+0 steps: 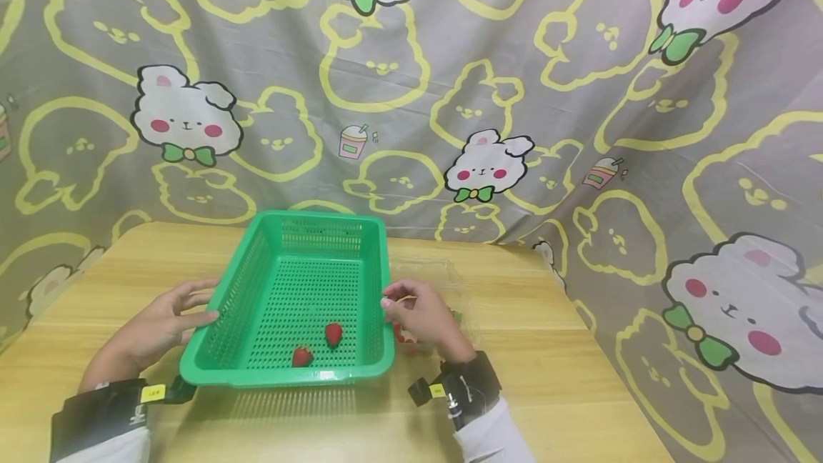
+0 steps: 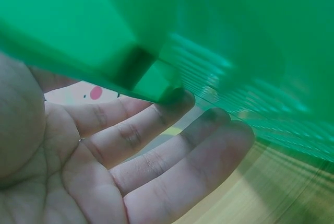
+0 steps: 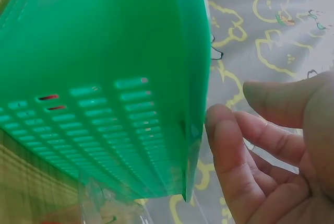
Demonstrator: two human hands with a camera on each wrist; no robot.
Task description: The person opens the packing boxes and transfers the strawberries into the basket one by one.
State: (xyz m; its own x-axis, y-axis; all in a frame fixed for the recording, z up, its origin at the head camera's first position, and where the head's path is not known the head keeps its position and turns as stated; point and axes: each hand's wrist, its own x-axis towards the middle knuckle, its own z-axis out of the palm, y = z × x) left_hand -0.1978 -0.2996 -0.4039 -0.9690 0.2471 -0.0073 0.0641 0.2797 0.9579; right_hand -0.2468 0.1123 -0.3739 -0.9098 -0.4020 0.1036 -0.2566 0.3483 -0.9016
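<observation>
A green plastic basket [image 1: 302,299] with perforated sides and floor stands in front of me. Two red strawberries, one nearer the middle [image 1: 333,335] and one by the near wall [image 1: 301,356], lie inside it. My left hand [image 1: 168,320] is at the basket's left side; the left wrist view shows its outstretched fingers [image 2: 182,169] beneath the rim, with a fingertip at its edge. By the right rim is my right hand [image 1: 421,313], fingers loosely bent and thumb apart, with nothing held. Whether its fingertips touch the rim, I cannot tell.
A clear plastic box [image 1: 444,274] containing red fruit stands right of the basket, partly hidden by my right hand. Beneath everything is a wooden table [image 1: 534,370]. A grey patterned curtain [image 1: 398,41] hangs behind and along the right side.
</observation>
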